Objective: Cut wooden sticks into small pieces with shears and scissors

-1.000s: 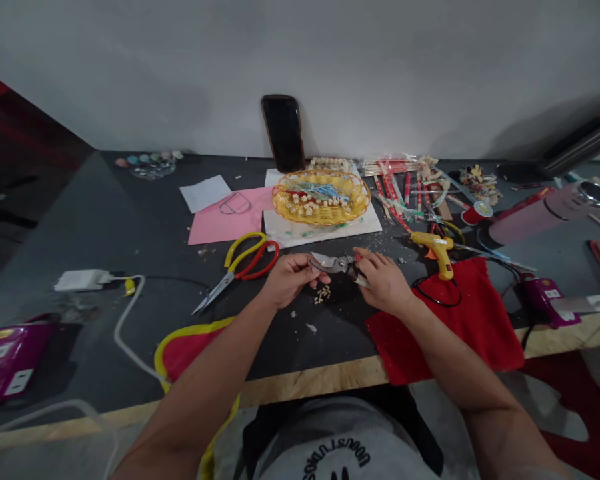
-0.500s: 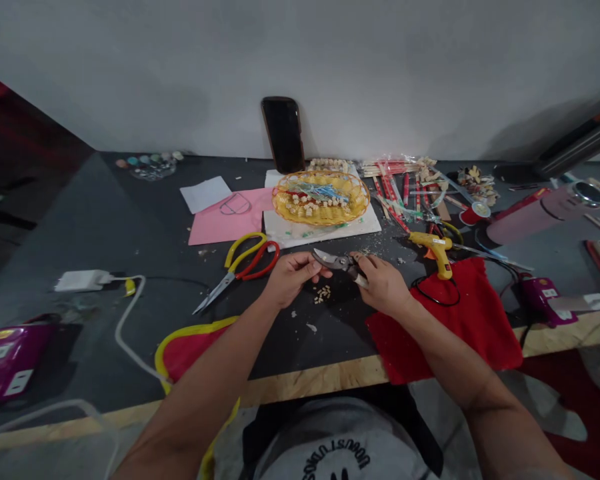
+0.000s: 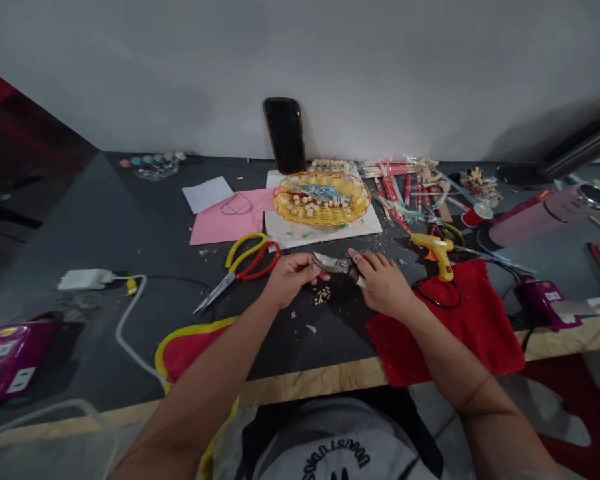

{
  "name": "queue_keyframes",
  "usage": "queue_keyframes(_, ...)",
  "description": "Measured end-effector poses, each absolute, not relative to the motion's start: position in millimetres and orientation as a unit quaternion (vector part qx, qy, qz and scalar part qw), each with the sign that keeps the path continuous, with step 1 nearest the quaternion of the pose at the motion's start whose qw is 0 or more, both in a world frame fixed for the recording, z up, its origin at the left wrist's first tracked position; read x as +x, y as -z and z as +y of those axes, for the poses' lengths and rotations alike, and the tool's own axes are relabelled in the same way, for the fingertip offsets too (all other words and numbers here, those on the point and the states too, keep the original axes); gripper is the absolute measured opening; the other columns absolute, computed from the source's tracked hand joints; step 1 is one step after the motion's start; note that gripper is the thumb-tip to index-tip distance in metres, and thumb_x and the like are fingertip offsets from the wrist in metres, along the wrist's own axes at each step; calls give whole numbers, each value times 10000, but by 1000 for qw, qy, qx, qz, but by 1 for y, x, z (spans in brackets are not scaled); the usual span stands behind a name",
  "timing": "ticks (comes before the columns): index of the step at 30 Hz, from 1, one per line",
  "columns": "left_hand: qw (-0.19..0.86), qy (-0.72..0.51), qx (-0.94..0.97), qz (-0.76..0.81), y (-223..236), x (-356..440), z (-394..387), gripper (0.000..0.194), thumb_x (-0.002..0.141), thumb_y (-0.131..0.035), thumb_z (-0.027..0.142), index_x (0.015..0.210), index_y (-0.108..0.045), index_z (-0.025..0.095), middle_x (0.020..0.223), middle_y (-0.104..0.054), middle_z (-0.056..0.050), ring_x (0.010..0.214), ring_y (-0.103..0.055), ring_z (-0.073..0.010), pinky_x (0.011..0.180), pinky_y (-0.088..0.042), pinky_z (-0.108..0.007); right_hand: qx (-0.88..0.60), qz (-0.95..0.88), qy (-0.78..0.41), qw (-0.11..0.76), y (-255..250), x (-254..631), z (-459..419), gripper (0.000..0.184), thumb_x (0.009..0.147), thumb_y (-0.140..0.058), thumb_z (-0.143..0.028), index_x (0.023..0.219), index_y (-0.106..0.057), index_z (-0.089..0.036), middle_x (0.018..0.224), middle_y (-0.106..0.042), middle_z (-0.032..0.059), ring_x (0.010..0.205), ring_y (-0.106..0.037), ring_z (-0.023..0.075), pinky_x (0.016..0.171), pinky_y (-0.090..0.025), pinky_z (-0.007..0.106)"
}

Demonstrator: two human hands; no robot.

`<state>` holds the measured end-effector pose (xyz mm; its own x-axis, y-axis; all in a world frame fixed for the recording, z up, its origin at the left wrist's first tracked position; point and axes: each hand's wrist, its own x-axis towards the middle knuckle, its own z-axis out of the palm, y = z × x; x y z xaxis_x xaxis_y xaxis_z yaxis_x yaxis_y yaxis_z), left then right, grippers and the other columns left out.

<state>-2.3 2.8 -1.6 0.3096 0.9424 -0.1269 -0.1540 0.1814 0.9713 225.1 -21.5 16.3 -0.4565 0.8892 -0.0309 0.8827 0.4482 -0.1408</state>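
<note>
My right hand (image 3: 384,281) is wrapped round the handles of a pair of pruning shears (image 3: 334,264), whose blades point left. Close to the blade tips, my left hand (image 3: 293,277) is closed in a pinch; what its fingers hold is too small to make out. Below the shears, several short pale wooden bits (image 3: 323,295) lie in a small pile on the dark table. To the left of my left hand rest scissors (image 3: 245,267) with one yellow and one red handle loop.
Behind my hands a yellow basket (image 3: 285,212) holds small pale pieces and blue strands. A yellow glue gun (image 3: 435,250) and red cloth (image 3: 480,313) lie at right, with a pink bottle (image 3: 540,217) beyond. A phone (image 3: 285,135) leans on the wall. A white cable (image 3: 125,337) runs at left.
The fingers of my right hand have shifted a little on the shears' handles. My left hand stays by the blade tips, and the view has moved slightly.
</note>
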Motion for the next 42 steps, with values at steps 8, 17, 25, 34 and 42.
queue_keyframes(8,709,-418,399,405,-8,3,1,362,555,-876,406,696,-701,122,615,-701,-56,557,-615,-119,478,-388,-187,-513,-852,-94,53,-13,228,-21,632,850,-486,-198,1467,-348,-191,1173,-615,124,1026,-593,250,908,-465,342)
queue_keyframes(17,664,-455,433,407,-4,4,2,307,621,-844,386,700,-695,130,682,-724,-64,604,-611,-124,529,-406,-204,-542,-835,-64,63,-12,223,-23,631,848,-484,-194,1464,-347,-188,1179,-621,136,1039,-597,282,872,-491,384)
queue_keyframes(25,679,-461,391,418,-10,2,4,341,584,-856,421,678,-709,127,662,-722,-79,529,-546,-100,500,-386,-211,-521,-838,-89,133,-4,236,-14,606,868,-487,-216,1452,-325,-184,1311,-570,129,1135,-572,275,914,-488,395)
queue_keyframes(34,685,-471,368,416,-7,3,4,298,664,-813,390,749,-732,117,714,-734,-90,549,-515,-80,541,-403,-211,-618,-770,-79,137,1,238,-12,301,844,-622,-322,1105,-524,-209,1214,-606,105,1010,-628,265,756,-516,349)
queue_keyframes(42,667,-480,382,423,-6,6,5,266,604,-850,321,753,-721,142,723,-737,-58,569,-548,-89,557,-412,-217,-579,-798,-14,166,-2,240,-13,173,894,-575,-354,938,-622,-193,1177,-642,99,1043,-576,257,897,-470,375)
